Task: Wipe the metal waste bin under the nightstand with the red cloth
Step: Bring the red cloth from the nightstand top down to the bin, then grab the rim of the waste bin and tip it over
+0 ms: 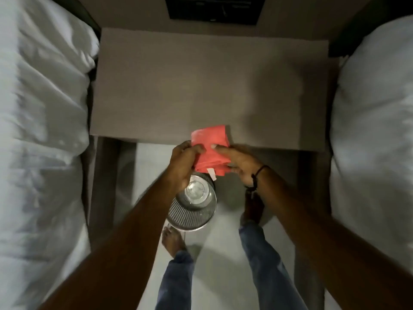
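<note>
A folded red cloth (pixel 210 148) with a small white tag is held between both hands, above the front edge of the grey nightstand (pixel 207 90). My left hand (pixel 184 163) grips its left side and my right hand (pixel 240 163) grips its right side. Below the hands, a round metal waste bin (pixel 193 209) with a ribbed inner wall stands upright on the pale floor in front of the nightstand. The left wrist hides part of the bin's rim.
White-sheeted beds flank the nightstand, one at the left (pixel 42 142) and one at the right (pixel 373 130). My bare feet (pixel 172 241) stand on the floor on either side of the bin. A dark panel (pixel 215 7) hangs on the wall behind.
</note>
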Available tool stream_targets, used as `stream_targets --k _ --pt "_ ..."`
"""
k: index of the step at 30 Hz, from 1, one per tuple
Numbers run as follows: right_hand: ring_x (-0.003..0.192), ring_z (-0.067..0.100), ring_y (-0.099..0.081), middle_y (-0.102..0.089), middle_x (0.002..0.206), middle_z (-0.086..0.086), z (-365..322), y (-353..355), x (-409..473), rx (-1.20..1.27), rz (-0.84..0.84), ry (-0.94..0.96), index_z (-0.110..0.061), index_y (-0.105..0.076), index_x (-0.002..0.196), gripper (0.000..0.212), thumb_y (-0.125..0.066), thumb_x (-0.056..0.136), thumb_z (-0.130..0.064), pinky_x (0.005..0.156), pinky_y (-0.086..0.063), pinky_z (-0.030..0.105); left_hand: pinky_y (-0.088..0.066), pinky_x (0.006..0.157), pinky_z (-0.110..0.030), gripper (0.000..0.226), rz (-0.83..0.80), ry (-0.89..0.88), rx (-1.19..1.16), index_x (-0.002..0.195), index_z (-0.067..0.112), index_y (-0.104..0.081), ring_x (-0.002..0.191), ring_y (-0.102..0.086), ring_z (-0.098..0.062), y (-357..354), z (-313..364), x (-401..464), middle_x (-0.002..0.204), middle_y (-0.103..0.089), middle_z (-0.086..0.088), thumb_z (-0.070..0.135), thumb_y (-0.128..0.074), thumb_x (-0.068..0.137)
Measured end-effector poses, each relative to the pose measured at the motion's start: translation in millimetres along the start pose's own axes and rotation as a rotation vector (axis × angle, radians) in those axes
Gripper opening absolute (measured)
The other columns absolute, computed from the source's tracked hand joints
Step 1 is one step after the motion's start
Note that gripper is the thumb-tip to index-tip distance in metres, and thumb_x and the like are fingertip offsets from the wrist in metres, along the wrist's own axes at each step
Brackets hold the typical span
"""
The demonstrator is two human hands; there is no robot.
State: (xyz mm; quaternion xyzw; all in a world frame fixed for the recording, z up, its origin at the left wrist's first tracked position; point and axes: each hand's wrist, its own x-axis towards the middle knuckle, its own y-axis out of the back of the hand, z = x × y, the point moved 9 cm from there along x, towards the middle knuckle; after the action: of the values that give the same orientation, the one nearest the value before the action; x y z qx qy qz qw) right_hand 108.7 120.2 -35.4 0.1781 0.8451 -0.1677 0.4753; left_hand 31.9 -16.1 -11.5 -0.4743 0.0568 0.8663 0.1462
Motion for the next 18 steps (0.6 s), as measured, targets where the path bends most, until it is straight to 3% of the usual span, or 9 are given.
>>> stream_targets --k 2,5,7,8,10,13,16,18 --pt "0.100 0.021 -0.076 -0.080 0.110 0.002 25.2 -1.1 -22.1 0.110 -0.109 -0.055 -0.022 -0.068 0.118 0.036 -0.077 0.085 -0.031 0.085 -0.062 0.036 -0.060 0.080 -0.046 0.025 -0.123 0.079 -0.034 0.112 0.006 -0.065 0.097 -0.067 -0.035 -5.2 -20.5 -16.9 0.108 -0.069 -0.021 0.000 -0.061 0.088" --pt "0.093 0.023 -0.079 -0.081 0.107 0.006 65.8 10.9 -42.1 0.247 -0.112 -0.088 -0.017 -0.064 0.128 0.039 -0.071 0.090 -0.023 0.074 -0.065 0.036 -0.063 0.060 -0.033 0.021 -0.206 0.094 0.158 0.111 0.005 -0.070 0.090 -0.071 -0.030 -8.1 -52.8 -29.5 0.105 -0.074 -0.016 0.005 -0.067 0.089" --pt "0.108 0.034 -0.074 -0.075 0.123 0.015 97.2 24.9 -44.7 0.332 -0.030 -0.070 -0.016 -0.064 0.128 0.039 -0.071 0.090 -0.019 0.084 -0.064 0.043 -0.068 0.069 -0.040 0.025 -0.149 0.069 0.270 0.114 0.002 -0.071 0.089 -0.075 -0.032 0.1 -80.5 -23.1 0.106 -0.077 -0.017 0.011 -0.071 0.091" --pt "0.110 0.037 -0.072 -0.073 0.126 0.017 111.9 36.2 -43.6 0.367 0.048 -0.059 -0.015 -0.064 0.127 0.037 -0.071 0.090 -0.017 0.080 -0.065 0.045 -0.068 0.078 -0.046 0.024 -0.082 0.044 0.338 0.114 0.002 -0.072 0.091 -0.077 -0.036 7.2 -92.5 -16.6 0.107 -0.078 -0.020 0.013 -0.069 0.093" --pt "0.098 0.032 -0.074 -0.074 0.118 0.014 144.9 59.1 -38.3 0.414 0.220 -0.052 -0.016 -0.064 0.127 0.038 -0.071 0.090 -0.013 0.062 -0.065 0.037 -0.062 0.093 -0.056 0.026 0.043 0.015 0.480 0.112 -0.001 -0.072 0.103 -0.075 -0.043 19.8 -120.6 0.0 0.111 -0.077 -0.025 0.017 -0.061 0.097" --pt "0.085 0.024 -0.072 -0.074 0.102 0.004 185.0 84.7 -20.6 0.349 0.348 -0.046 -0.026 -0.067 0.117 0.033 -0.073 0.088 -0.012 0.056 -0.061 0.032 -0.053 0.106 -0.057 0.038 0.105 0.097 0.478 0.123 -0.005 -0.066 0.121 -0.066 -0.046 19.3 -163.5 25.4 0.128 -0.069 -0.030 0.024 -0.052 0.102" --pt "0.085 0.023 -0.069 -0.071 0.103 0.003 206.8 100.5 2.1 0.199 0.366 -0.012 -0.034 -0.066 0.097 0.028 -0.071 0.087 -0.009 0.056 -0.057 0.030 -0.050 0.106 -0.042 0.042 0.172 0.084 0.539 0.124 -0.009 -0.066 0.123 -0.064 -0.045 -0.9 -181.8 50.2 0.131 -0.067 -0.031 0.023 -0.047 0.105" --pt "0.079 0.017 -0.067 -0.069 0.095 -0.002 213.4 109.0 12.7 0.132 0.399 0.032 -0.036 -0.063 0.088 0.032 -0.070 0.086 -0.005 0.054 -0.055 0.029 -0.042 0.091 -0.029 0.041 0.266 0.016 0.714 0.120 -0.009 -0.068 0.120 -0.065 -0.041 -13.9 -177.8 57.8 0.128 -0.070 -0.027 0.022 -0.045 0.105"
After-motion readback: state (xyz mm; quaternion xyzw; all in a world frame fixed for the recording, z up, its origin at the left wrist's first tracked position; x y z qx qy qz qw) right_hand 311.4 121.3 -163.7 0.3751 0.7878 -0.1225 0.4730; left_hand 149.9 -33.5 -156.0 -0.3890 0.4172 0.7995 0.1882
